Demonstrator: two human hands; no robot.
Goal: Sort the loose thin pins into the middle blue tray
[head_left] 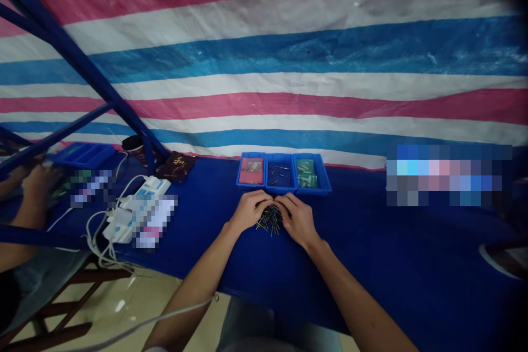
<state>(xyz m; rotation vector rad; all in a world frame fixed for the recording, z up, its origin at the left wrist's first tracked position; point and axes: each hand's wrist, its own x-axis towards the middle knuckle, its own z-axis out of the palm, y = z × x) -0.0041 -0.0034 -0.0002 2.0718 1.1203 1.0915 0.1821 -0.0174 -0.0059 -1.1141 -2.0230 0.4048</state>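
Note:
My left hand and my right hand meet over a small pile of thin, dark, gold-glinting metal pieces, perhaps long screws, on the blue tabletop. Both hands have their fingers pinched together, fingertips nearly touching above the pile's far edge. Whatever they hold is too small or hidden to name. Just beyond stand three joined blue bins: the left bin contains a pink card and a small bag, the middle bin a few similar thin pieces, and the right bin small clear packets over green.
To the left lie a white power strip with tangled cables, a blurred-out flat object and a brown packet. Another person's hand works beyond a blue metal frame. A striped tarp hangs behind.

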